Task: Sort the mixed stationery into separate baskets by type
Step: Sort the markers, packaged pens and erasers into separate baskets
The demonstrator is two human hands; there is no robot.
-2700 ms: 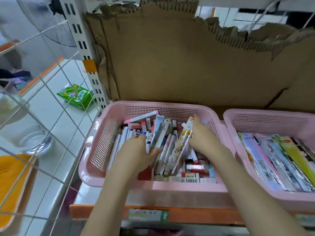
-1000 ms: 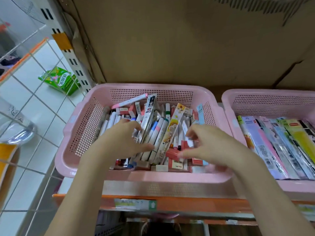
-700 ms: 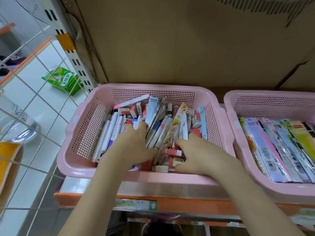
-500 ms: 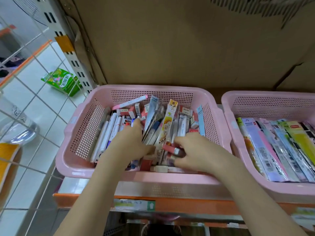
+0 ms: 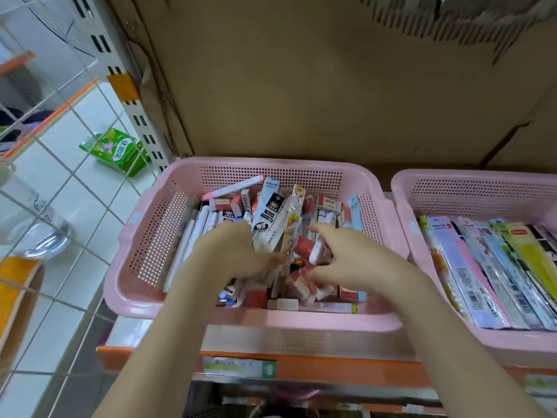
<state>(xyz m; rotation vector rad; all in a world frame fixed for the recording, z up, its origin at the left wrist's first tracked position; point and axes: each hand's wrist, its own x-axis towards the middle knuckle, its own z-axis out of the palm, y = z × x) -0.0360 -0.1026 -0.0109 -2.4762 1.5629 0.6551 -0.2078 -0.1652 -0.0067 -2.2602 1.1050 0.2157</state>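
Note:
A pink basket (image 5: 144,224) on the shelf holds mixed stationery: white pens (image 5: 199,230), a pink pen (image 5: 232,188), small red-and-white erasers and long packets (image 5: 268,215). My left hand (image 5: 232,254) is down in the pile, and the tilted long packets rise from between its fingers and thumb. My right hand (image 5: 355,260) is beside it, pinching a red-and-white eraser (image 5: 304,247) between forefinger and thumb. A second pink basket (image 5: 404,206) on the right holds flat long packs (image 5: 488,267) laid side by side.
Brown cardboard (image 5: 301,86) closes the back of the shelf. An orange shelf edge (image 5: 331,366) runs below the baskets. A wire grid (image 5: 60,164) and a slotted upright (image 5: 132,107) stand at the left, with a green packet (image 5: 117,150) on the tiled floor beyond.
Both hands have stayed in the left basket, rummaging. My right hand has shifted slightly back and right with the eraser, and the long packets by my left hand stand more upright.

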